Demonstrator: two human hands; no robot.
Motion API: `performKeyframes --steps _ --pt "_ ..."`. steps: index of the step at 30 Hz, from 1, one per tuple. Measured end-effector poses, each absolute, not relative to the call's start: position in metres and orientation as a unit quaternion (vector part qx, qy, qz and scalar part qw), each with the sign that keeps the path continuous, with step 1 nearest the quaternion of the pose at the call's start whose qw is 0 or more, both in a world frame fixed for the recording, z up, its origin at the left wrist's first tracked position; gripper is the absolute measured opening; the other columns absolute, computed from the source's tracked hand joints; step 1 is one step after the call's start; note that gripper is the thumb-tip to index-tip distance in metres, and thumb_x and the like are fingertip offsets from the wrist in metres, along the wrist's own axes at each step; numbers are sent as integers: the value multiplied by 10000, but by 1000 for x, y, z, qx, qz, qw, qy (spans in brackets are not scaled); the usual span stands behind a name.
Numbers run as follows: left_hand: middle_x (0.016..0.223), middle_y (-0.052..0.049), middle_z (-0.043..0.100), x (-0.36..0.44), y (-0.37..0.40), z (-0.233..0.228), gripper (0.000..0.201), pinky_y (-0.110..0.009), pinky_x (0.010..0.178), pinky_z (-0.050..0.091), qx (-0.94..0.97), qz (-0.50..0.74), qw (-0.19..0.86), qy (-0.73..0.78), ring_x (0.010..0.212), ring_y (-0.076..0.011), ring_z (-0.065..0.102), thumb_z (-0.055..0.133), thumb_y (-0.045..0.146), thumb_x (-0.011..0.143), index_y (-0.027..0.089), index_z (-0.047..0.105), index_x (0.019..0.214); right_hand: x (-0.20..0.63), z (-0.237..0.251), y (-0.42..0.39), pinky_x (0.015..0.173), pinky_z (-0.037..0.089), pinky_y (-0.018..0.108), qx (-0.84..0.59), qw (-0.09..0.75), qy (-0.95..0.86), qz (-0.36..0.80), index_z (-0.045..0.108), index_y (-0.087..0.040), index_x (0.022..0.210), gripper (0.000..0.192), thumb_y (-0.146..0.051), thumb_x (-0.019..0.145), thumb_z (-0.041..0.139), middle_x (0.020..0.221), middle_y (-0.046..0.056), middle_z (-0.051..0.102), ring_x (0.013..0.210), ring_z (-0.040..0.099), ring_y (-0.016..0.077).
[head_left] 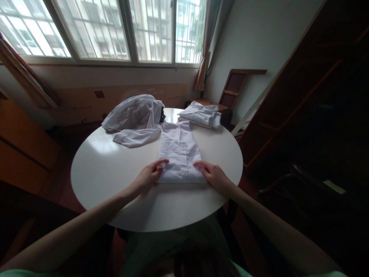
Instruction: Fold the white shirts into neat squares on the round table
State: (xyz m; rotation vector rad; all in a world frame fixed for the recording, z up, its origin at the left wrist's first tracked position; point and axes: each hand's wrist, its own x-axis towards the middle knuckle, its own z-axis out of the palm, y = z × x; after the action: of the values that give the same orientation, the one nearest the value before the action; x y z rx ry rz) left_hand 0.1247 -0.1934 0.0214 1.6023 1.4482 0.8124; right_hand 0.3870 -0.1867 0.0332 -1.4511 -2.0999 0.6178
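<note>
A white shirt (180, 159), folded into a long narrow shape, lies flat on the round white table (98, 184). Its near edge runs straight across and a vertical seam line shows on its front. At the shirt's left side, near that edge, my left hand (150, 175) grips the cloth, fingers closed on the border. My right hand (215, 176) grips the opposite side at about the same height. The undersides of both hands are hidden. Beyond the shirt's far left lies a crumpled heap of white clothes (132, 115), with one sleeve-like piece spread toward me.
A stack of folded white clothes (200, 113) sits at the table's far right edge. Behind it stands a wooden chair (233, 86). Barred windows (95, 30) and curtains line the far wall. Dark wooden furniture (288, 104) rises on the right.
</note>
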Motion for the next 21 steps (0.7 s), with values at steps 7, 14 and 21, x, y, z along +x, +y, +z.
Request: performKeyframes --steps 7,14,21 --pt "848 -24 654 115 -188 18 372 -250 650 414 701 296 303 573 711 -160 551 419 261 750 195 645 1038 376 31 -201 847 457 352 -519 235 -798 196 648 -190 1070 321 -195 861 406 1082 79 673 972 627 225" --pt "633 10 585 66 -166 24 272 -232 542 361 679 288 242 630 586 -156 512 438 282 751 207 645 911 370 41 -237 593 437 233 -379 201 -845 319 598 -173 1148 340 -300 851 493 672 10 658 588 583 127" --pt "1009 -105 608 57 -156 38 271 -369 871 410 723 308 6 619 953 -252 546 441 286 810 184 619 987 441 66 -138 653 437 273 -585 387 -696 154 611 -157 1017 288 -305 775 564 791 50 641 699 578 160"
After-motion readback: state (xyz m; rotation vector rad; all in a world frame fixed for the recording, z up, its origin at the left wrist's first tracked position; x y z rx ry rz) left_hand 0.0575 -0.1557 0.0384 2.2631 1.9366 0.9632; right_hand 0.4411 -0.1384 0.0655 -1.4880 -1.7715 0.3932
